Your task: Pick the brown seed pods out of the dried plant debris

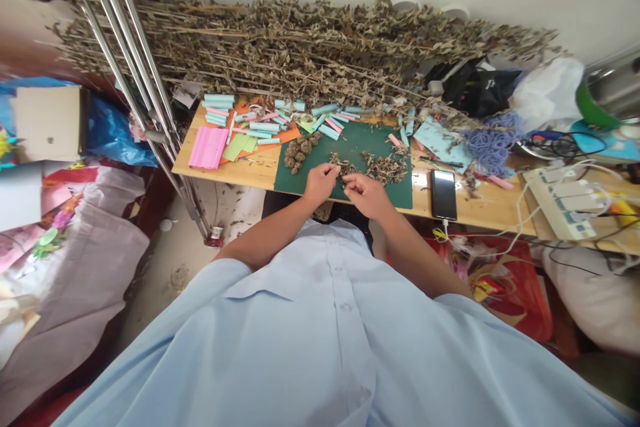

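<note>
Over the near edge of a green cutting mat (350, 140), my left hand (321, 185) is closed in a pinch at a small heap of dried leaves (343, 161). My right hand (367, 193) faces it, thumb and forefinger pressed together on the same crumbly leaves. The fingertips are close together, and the bit between them is small and partly hidden. To the right of the hands lies a larger pile of dried leaves (387, 168). Several round brown balls of rolled leaf (300, 150) are clustered on the mat's left side.
Long dried plant stalks (300, 47) lie along the back. Rolled paper tubes (265, 127) and a pink paper stack (208, 147) sit left. On the right are a phone (443, 195) on a cable, purple string (495, 140) and a power strip (563, 203). Metal poles (143, 87) stand left.
</note>
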A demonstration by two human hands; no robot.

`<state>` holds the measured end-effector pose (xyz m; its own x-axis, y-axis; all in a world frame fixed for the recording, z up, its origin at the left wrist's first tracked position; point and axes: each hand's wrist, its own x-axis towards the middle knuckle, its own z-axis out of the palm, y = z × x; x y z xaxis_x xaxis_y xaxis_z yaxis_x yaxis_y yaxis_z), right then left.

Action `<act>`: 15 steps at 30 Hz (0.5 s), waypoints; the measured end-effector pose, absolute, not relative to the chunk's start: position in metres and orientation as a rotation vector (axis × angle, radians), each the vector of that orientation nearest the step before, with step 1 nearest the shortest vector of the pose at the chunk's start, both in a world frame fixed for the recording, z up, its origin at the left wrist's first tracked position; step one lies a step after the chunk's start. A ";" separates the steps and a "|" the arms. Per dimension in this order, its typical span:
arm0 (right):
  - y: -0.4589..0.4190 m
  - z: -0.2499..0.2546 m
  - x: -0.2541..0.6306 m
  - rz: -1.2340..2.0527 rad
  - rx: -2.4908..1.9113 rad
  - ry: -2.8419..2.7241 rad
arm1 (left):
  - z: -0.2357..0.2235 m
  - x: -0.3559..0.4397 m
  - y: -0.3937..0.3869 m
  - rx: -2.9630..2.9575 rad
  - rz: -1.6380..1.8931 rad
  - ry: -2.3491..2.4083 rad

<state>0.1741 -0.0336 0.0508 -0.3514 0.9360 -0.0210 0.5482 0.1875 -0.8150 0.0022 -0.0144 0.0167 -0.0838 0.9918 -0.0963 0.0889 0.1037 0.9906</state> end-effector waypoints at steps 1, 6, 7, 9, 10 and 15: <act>-0.038 0.051 0.175 1.065 -1.359 -2.031 | 0.017 0.002 -0.014 1.166 1.145 1.382; -0.044 0.041 0.170 0.904 -1.393 -2.012 | 0.018 0.001 -0.015 1.177 1.157 1.352; -0.042 0.039 0.168 0.839 -1.411 -1.944 | 0.019 0.001 -0.015 1.179 1.158 1.342; -0.037 0.035 0.163 0.723 -1.413 -1.837 | 0.021 0.000 -0.016 1.185 1.157 1.338; -0.034 0.034 0.161 0.676 -1.401 -1.812 | 0.022 0.000 -0.016 1.197 1.154 1.341; -0.023 0.034 0.151 0.516 -1.360 -1.872 | 0.025 -0.001 -0.017 1.266 1.147 1.342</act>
